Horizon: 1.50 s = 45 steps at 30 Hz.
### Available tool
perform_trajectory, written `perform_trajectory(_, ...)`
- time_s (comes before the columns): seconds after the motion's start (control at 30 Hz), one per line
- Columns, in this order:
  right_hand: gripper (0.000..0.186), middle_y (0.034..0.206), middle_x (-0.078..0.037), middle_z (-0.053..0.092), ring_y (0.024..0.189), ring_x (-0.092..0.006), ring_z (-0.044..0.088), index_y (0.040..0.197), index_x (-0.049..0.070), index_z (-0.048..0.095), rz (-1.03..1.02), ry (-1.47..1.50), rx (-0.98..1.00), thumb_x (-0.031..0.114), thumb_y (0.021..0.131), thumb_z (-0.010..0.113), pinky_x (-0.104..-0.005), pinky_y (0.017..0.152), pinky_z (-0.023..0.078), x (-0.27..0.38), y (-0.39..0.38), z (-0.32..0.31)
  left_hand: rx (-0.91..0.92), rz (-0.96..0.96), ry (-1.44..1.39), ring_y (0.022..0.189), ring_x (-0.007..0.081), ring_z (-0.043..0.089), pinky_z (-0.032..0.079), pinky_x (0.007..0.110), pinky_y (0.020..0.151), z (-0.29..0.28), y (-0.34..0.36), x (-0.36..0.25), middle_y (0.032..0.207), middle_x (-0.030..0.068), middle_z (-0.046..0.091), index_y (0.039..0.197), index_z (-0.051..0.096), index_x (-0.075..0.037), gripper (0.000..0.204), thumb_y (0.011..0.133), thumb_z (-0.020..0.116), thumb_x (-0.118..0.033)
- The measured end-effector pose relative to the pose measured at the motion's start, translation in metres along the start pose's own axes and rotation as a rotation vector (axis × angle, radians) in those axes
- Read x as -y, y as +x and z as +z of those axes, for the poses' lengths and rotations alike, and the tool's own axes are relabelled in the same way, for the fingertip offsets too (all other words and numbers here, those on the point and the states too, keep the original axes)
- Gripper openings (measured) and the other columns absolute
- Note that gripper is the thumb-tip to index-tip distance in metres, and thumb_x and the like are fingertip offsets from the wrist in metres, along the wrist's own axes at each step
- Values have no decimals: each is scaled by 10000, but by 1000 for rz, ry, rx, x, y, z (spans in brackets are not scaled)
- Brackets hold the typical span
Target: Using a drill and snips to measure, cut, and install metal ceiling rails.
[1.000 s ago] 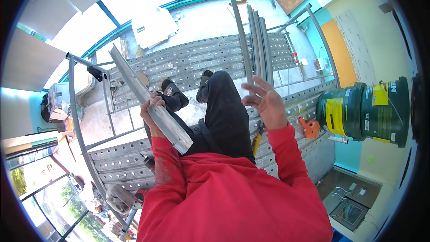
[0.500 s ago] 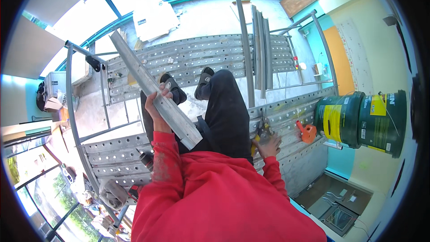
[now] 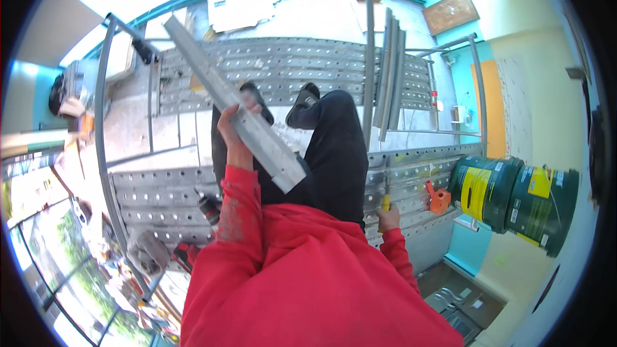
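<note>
A person in a red hooded top (image 3: 308,276) and dark trousers (image 3: 328,154) stands on perforated metal scaffold planks (image 3: 289,74), seen from above. The right hand (image 3: 387,217), low at the person's side, is closed around a yellow-handled tool (image 3: 384,204) whose blade or shaft lies against the plank edge; what kind of tool it is cannot be told. Just beyond it, an orange object (image 3: 439,198) rests on the nearer plank. The left hand (image 3: 234,130), raised at the end of a paint-flecked red sleeve, is clamped on a length of light metal channel (image 3: 234,104), gripping it a little below its middle. The channel's long axis runs on a diagonal: its near, open end points down and to the right, toward the person's trousers, and its far end points up and to the left, out over the planks toward the scaffold rail (image 3: 106,148). The channel is held in the air, clear of the deck. A cordless drill (image 3: 209,207) lies on the plank below the left arm. To the right, two dark green buckets (image 3: 511,196) with yellow labels stand side by side. Farther off, a bundle of long metal strips (image 3: 385,71) lies across the planks, running away from the person.
</note>
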State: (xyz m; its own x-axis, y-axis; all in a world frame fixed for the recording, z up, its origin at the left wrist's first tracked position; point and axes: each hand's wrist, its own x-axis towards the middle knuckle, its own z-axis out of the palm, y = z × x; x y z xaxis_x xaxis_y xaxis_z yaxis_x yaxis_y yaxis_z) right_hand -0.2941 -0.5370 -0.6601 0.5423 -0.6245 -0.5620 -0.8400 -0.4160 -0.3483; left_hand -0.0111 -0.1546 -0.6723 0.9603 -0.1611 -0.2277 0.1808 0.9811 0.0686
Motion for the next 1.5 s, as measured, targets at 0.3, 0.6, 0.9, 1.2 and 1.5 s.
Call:
perform_trajectory(0.3, 344, 818, -52, 613, 728, -147, 622, 1082, -9, 514, -315, 316, 543, 53, 762, 624, -295, 643, 496, 108, -78, -54, 99, 215, -11, 769, 178, 488, 472, 312, 710, 29, 13, -1, 969, 102, 458, 1202, 381, -7, 477, 753, 513, -100)
perform_trajectory(0.6, 597, 1137, -255, 519, 1080, -426, 519, 1285, -18, 379, -718, -221, 701, 123, 759, 623, -437, 913, 433, 160, -115, -47, 159, 27, 171, 777, 195, 491, 467, 306, 705, 93, 12, -24, 898, 105, 454, 1103, 420, 26, 384, 771, 518, -142)
perform_trajectory(0.9, 598, 1152, -244, 508, 1070, -436, 519, 1296, -1, 364, -682, -247, 685, 162, 790, 640, -454, 886, 440, 166, -123, -45, 27, 111, 323, 769, 215, 517, 454, 285, 684, 100, 8, -26, 815, 94, 490, 1042, 475, 28, 356, 783, 521, -212)
perform_trajectory(1.2, 616, 1185, -246, 477, 1111, -428, 493, 1307, -3, 349, -740, -168, 708, 167, 793, 641, -438, 917, 425, 165, -115, -33, 77, 92, 290, 774, 211, 510, 472, 310, 688, 96, 5, -25, 865, 110, 486, 1063, 440, 49, 378, 767, 536, -166)
perform_trajectory(1.5, 599, 1197, -249, 484, 1115, -418, 508, 1314, -8, 346, -694, -202, 746, 172, 819, 631, -422, 919, 430, 174, -118, -32, 64, 105, 293, 738, 216, 530, 476, 301, 679, 100, 1, -20, 782, 109, 516, 1000, 498, 39, 318, 790, 488, -199)
